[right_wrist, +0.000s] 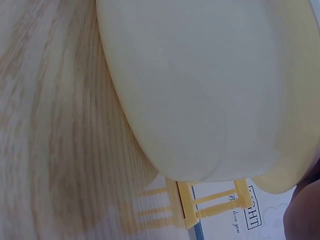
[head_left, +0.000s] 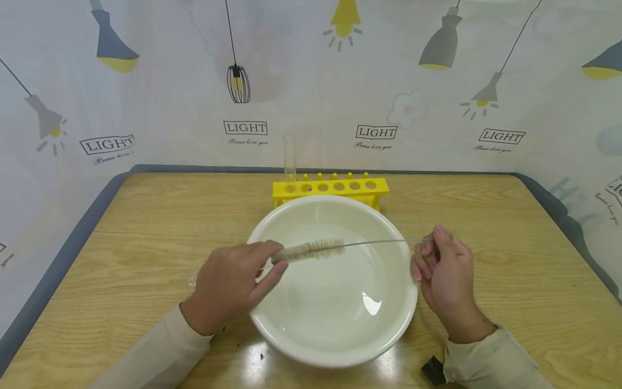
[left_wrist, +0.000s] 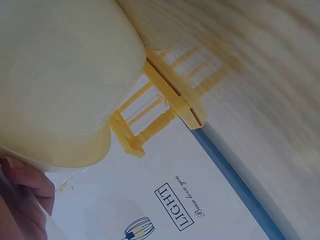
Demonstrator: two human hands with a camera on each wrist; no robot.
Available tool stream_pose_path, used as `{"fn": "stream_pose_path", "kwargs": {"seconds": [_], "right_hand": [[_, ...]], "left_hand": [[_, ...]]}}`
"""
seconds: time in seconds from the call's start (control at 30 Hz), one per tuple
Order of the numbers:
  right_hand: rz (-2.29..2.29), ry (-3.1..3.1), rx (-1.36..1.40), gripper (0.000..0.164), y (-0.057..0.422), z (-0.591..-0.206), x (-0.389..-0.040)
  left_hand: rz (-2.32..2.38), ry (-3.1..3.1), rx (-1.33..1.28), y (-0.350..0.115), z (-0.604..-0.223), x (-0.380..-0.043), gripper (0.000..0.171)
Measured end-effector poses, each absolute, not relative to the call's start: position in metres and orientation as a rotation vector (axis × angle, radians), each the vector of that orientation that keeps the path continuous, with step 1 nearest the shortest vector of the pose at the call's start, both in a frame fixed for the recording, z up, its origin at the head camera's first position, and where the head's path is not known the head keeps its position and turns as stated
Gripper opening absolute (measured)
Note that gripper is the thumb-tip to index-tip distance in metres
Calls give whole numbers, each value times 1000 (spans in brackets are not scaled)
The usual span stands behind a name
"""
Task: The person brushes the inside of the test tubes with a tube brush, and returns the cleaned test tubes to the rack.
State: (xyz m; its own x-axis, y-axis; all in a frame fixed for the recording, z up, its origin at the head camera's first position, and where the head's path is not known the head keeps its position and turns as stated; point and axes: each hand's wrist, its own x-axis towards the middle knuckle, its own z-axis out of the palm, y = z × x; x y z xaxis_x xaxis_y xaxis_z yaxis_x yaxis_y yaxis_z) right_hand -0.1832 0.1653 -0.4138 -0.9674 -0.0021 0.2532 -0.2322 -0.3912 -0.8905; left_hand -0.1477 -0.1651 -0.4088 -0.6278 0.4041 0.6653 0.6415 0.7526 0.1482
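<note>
A test tube brush (head_left: pixel 320 248) with pale bristles and a thin twisted-wire handle lies across the air above a cream basin (head_left: pixel 264 329). My right hand (head_left: pixel 447 270) pinches the wire's end over the basin's right rim. At the left rim, my left hand (head_left: pixel 228 283) grips a clear glass test tube (head_left: pixel 193 278); only its end shows left of the hand. The bristle tip meets the left thumb and index finger. Whether it sits inside the tube, I cannot tell. The wrist views catch only parts of the left fingers (left_wrist: pixel 30 185) and right hand (right_wrist: pixel 302 215).
Behind the basin stands a yellow test tube rack (head_left: pixel 330 187), with one clear tube (head_left: pixel 289 156) upright at its left end. A small black object (head_left: pixel 433 370) lies near the right sleeve. A printed curtain (head_left: pixel 311 81) borders the wooden table (head_left: pixel 146 227).
</note>
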Motion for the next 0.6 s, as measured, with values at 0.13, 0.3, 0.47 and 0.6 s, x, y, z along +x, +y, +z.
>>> {"fn": "stream_pose_path", "kwargs": {"seconds": [0.13,0.3,0.47,0.6], "right_hand": [[2458,-1664,300,42,165,-414,-183],[2479,-1599,358,41,164,-414,-183],[2484,-1611,339,42,164,-414,-183],[2479,-1610,343,42,164,-415,-183]], "left_hand": [[-496,-2328,-780,-165,-408,-148,44],[-498,-2332,-774,-165,-408,-147,44],[-498,-2335,-769,-165,-409,-147,45],[-501,-2329,-772,-165,-409,-147,44]]}}
